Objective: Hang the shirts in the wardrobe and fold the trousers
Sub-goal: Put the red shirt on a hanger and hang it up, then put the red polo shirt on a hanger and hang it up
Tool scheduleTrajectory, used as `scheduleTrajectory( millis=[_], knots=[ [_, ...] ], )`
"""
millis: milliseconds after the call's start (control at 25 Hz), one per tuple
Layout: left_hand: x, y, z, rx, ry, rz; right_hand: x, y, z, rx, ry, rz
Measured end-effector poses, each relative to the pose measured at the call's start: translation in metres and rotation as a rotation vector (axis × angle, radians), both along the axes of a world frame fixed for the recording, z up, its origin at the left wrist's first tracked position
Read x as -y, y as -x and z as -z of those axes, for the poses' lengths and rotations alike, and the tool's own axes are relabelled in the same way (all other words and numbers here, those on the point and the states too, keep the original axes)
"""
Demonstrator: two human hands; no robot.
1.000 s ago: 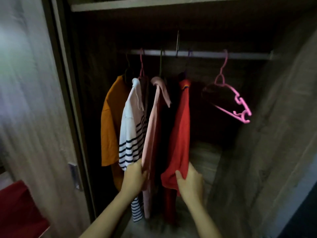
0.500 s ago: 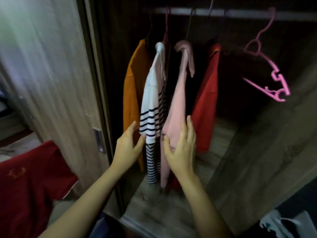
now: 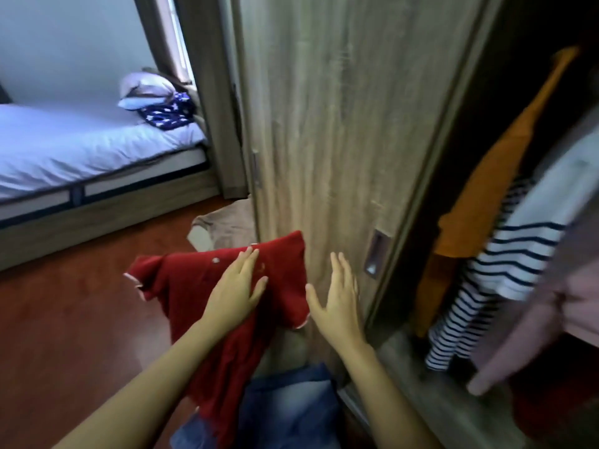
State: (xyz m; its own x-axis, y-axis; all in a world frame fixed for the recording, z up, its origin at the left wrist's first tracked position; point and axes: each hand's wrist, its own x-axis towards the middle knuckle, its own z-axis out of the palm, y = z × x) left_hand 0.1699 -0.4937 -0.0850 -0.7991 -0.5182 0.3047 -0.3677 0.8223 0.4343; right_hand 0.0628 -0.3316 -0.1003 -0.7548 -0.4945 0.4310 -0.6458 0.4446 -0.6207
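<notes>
A dark red shirt (image 3: 194, 286) lies spread on the floor in front of the wardrobe door. My left hand (image 3: 236, 286) is over it with fingers straight; whether it touches the cloth I cannot tell. My right hand (image 3: 340, 296) hovers open just right of the shirt's sleeve, near the door. Blue denim trousers (image 3: 291, 409) lie under the shirt's lower part, close to me. A beige garment (image 3: 223, 231) lies beyond the red shirt. Inside the wardrobe at right hang an orange shirt (image 3: 496, 176), a white striped shirt (image 3: 505, 270) and a pink garment (image 3: 551, 319).
The wooden sliding wardrobe door (image 3: 340, 124) with a recessed handle (image 3: 376, 254) stands straight ahead. A bed (image 3: 81, 147) with pillows (image 3: 146, 92) and a starred blue cloth (image 3: 165, 113) is at far left. Red-brown floor (image 3: 64, 312) stretches left of the clothes.
My view has swung left and down from the wardrobe's inside to the floor. Both hands have left the hanging clothes and now reach over the red shirt.
</notes>
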Motion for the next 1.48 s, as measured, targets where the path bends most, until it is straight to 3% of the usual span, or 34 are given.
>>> scheduleTrajectory(
  millis=[240, 520, 560, 720, 880, 1040, 1160, 1280, 1360, 1480],
  knots=[
    [0.115, -0.032, 0.034, 0.351, 0.333, 0.003, 0.079, -0.008, 0.055, 0.341, -0.068, -0.045],
    [0.162, -0.040, 0.069, 0.359, 0.402, 0.068, 0.160, 0.058, 0.026, 0.201, -0.101, -0.017],
    [0.163, -0.039, 0.072, 0.352, 0.402, 0.068, 0.171, 0.069, 0.021, 0.172, -0.200, -0.042],
    [0.168, -0.037, 0.083, 0.302, 0.423, 0.037, 0.209, 0.086, -0.006, 0.203, -0.973, -0.163],
    [0.167, -0.035, 0.091, 0.247, 0.435, 0.011, 0.225, 0.095, -0.020, 0.498, -1.123, -0.176],
    [0.165, -0.034, 0.096, 0.195, 0.456, -0.006, 0.242, 0.108, 0.002, 0.558, -0.882, -0.168],
    [0.166, -0.034, 0.094, 0.195, 0.481, 0.016, 0.240, 0.096, 0.014, 0.362, -0.664, -0.144],
    [0.162, -0.039, 0.087, 0.164, 0.423, 0.046, 0.221, 0.085, 0.008, 0.256, -0.272, -0.195],
    [0.153, -0.037, 0.071, -0.008, 0.258, 0.051, 0.202, 0.082, -0.014, 0.335, 0.020, -0.296],
    [0.133, -0.022, 0.014, -0.418, -0.111, -0.033, 0.172, 0.074, -0.065, 0.339, 0.199, -0.412]
  ],
)
